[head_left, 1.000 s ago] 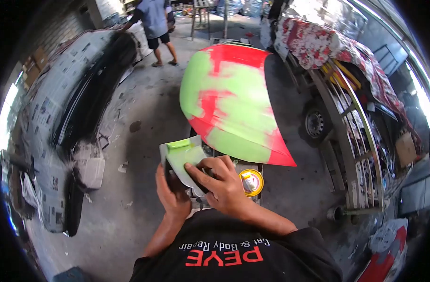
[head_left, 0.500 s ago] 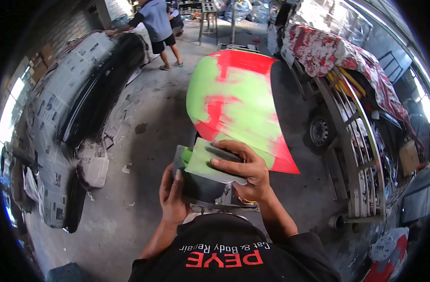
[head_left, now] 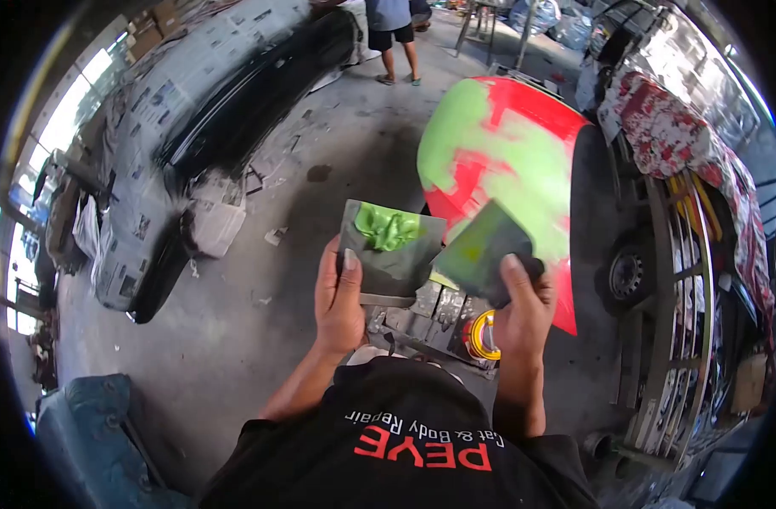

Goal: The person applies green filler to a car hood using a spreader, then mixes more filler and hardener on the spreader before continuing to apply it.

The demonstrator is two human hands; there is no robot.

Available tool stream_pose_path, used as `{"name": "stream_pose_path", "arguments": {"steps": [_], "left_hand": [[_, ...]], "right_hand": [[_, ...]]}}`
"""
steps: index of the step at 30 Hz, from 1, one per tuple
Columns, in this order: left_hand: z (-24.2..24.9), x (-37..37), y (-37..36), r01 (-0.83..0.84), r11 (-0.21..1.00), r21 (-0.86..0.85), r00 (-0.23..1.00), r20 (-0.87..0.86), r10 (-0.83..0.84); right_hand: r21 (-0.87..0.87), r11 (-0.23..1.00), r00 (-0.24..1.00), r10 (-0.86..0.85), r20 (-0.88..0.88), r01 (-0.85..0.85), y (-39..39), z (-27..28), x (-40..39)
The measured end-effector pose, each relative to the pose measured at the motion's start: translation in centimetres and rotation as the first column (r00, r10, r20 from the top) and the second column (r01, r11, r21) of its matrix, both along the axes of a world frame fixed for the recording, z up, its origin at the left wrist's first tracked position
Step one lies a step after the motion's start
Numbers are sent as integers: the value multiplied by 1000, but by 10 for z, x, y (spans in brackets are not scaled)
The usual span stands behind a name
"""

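Observation:
My left hand (head_left: 341, 297) grips a dark square board (head_left: 396, 276) by its left edge. A lump of bright green putty (head_left: 388, 227) sits on the board's upper part. My right hand (head_left: 523, 301) holds a dark flat spreader (head_left: 485, 250) with a faint green smear on its face. The spreader's left corner is close to the board's right edge; whether they touch is unclear. Beyond the spreader lies a red panel (head_left: 536, 102) with broad light green patches (head_left: 456, 110).
A yellow-rimmed can (head_left: 483, 335) stands on a stand (head_left: 413, 322) below the spreader. Left is a black car part (head_left: 243, 81) beside newspaper covering (head_left: 137, 170). A metal frame (head_left: 680, 314) and wheel (head_left: 627, 273) are at right. A person (head_left: 392, 34) stands at the back.
The spreader has moved right, off the board, and now shows its dark face. The green lump is uncovered. The view has shifted, bringing the can into clearer sight.

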State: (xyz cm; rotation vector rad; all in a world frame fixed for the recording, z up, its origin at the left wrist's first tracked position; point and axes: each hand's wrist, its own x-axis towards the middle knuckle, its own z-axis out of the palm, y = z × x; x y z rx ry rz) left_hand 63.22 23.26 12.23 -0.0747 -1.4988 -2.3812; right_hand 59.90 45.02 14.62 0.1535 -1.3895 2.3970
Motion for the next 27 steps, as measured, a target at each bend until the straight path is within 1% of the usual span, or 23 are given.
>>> {"name": "stream_pose_path", "arguments": {"steps": [1, 2, 3, 5, 6, 7, 8, 9, 10, 12, 13, 14, 15, 16, 17, 18, 20, 21, 22, 24, 25, 26, 27], "left_hand": [[-5, 1, -2, -25, 992, -121, 1000, -11, 24], [-9, 4, -3, -47, 970, -238, 999, -21, 43], [-9, 7, 0, -55, 970, -238, 998, -17, 53], [-5, 14, 8, -136, 902, -410, 990, -85, 110], [-2, 18, 3, -143, 901, -410, 989, -81, 121], [1, 22, -4, -83, 796, -600, 996, -67, 54], [2, 25, -11, -22, 649, -760, 999, -37, -10], [-1, 22, -18, -54, 583, -811, 992, -110, -61], [1, 24, -23, -61, 584, -809, 992, -111, -51], [5, 30, -32, -57, 657, -751, 997, -12, 74], [-2, 26, -38, -41, 809, -587, 996, 44, 83], [3, 26, -41, -57, 809, -586, 994, 40, 99], [11, 26, -44, -30, 913, -408, 996, 67, 62], [18, 27, -47, 0, 977, -212, 996, 83, 19], [22, 29, -52, -11, 977, -211, 996, 81, 28], [26, 30, -57, -21, 971, -238, 997, 71, 39], [24, 33, -76, -46, 965, -259, 996, 58, 63], [16, 34, -91, -52, 967, -251, 994, 78, 74], [10, 35, -104, -59, 968, -244, 991, 99, 85], [6, 38, -126, -93, 973, -214, 989, 92, 114], [5, 40, -137, -111, 976, -185, 988, 86, 129], [6, 39, -145, -125, 975, -186, 986, 83, 143], [6, 37, -149, -183, 967, -175, 979, 57, 196]], "right_hand": [[-77, 988, 981, 140, 131, -130, -8, 2, 5], [-167, 955, 927, 280, 251, -244, -16, 1, 9], [-234, 933, 888, 339, 312, -274, -24, -5, 11], [-284, 918, 871, 365, 329, -278, -41, -1, 11], [-333, 902, 858, 385, 340, -273, -47, 1, 11], [-368, 881, 841, 425, 334, -299, -51, 6, 12], [-369, 878, 837, 433, 335, -306, -54, 6, 12], [-351, 869, 859, 447, 252, -349, -53, 6, 12], [-327, 860, 873, 460, 164, -392, -53, 6, 10], [-157, 906, 915, 403, 30, -394, -49, -4, 4], [-1, 941, 938, 339, -71, -339, -52, -7, -1], [145, 955, 941, 284, -185, -260, -56, -8, -6], [146, 951, 936, 298, -188, -273, -62, -6, -13], [362, 909, 874, 339, -347, -208, -69, -2, -21], [546, 832, 779, 403, -481, -93, -78, 2, -26], [547, 831, 775, 410, -481, -100, -88, 6, -24], [800, 595, 844, 386, -371, 80, -110, 15, -22], [842, 526, 867, 361, -344, 115, -119, 16, -24], [844, 526, 861, 375, -344, 109, -126, 18, -27], [921, 302, 875, 339, -346, 247, -138, 23, -30], [918, 271, 879, 303, -367, 290, -145, 27, -28], [917, 276, 874, 315, -370, 289, -156, 31, -22], [894, 324, 889, 235, -392, 309, -168, 34, -12]]}}
